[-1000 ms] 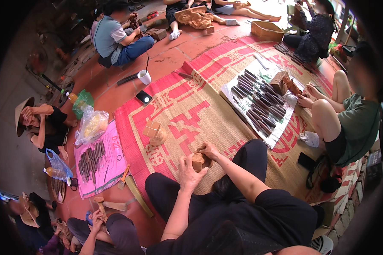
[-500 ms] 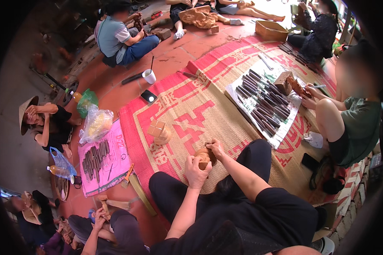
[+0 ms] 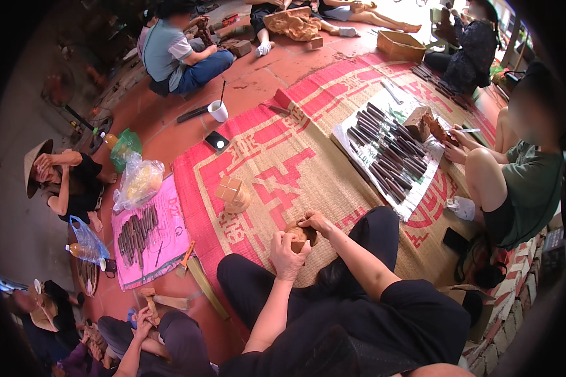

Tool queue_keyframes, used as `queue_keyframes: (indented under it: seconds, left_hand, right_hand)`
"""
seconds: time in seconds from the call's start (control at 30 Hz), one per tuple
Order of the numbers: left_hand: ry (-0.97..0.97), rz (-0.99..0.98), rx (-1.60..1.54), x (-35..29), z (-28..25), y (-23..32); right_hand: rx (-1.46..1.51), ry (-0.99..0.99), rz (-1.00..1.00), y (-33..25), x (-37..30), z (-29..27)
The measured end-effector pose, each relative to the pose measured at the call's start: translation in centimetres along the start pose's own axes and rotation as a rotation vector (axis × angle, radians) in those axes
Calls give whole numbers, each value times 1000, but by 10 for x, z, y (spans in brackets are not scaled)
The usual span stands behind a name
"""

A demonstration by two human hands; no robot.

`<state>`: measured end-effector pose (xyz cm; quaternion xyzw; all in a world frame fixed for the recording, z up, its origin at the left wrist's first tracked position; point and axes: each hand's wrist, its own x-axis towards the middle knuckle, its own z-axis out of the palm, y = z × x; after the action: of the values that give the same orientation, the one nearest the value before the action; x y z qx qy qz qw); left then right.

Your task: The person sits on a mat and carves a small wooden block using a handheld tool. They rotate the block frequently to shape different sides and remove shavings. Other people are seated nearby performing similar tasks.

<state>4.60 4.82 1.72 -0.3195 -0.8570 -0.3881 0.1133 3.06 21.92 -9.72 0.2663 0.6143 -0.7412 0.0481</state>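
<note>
On the woven red mat (image 3: 308,169), both hands grip a small round brown wooden piece (image 3: 300,235): left hand (image 3: 287,254) clasped beneath, right hand (image 3: 316,223) closed on top.

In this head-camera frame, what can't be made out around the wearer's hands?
- Wooden piece: mostly covered by the left hand and right hand; shape unclear, head view.
- Any tool in either hand: too small to tell.
- Dark sticks on the white sheet: detail lost to fisheye distance.

Mat (image 3: 308,157) tan with red geometric pattern, pink sheet (image 3: 163,242) lower left, white cup (image 3: 218,111) upper centre, green bag (image 3: 126,146) left, brown wooden piece (image 3: 299,237) centre, floor (image 3: 251,81) terracotta.
</note>
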Motion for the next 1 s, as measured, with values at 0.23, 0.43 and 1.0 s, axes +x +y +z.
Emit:
queue_keyframes:
  seconds: [0.23, 0.43, 1.0]
  left_hand:
    - [-2, 3, 16, 1, 5, 5]
    - [9, 12, 25, 6, 3, 9]
    - [11, -107, -9, 12, 3, 4]
  right_hand:
    - [-674, 316, -171, 9, 0, 15]
    - [-276, 528, -23, 32, 27, -4]
    - [241, 339, -96, 37, -4, 0]
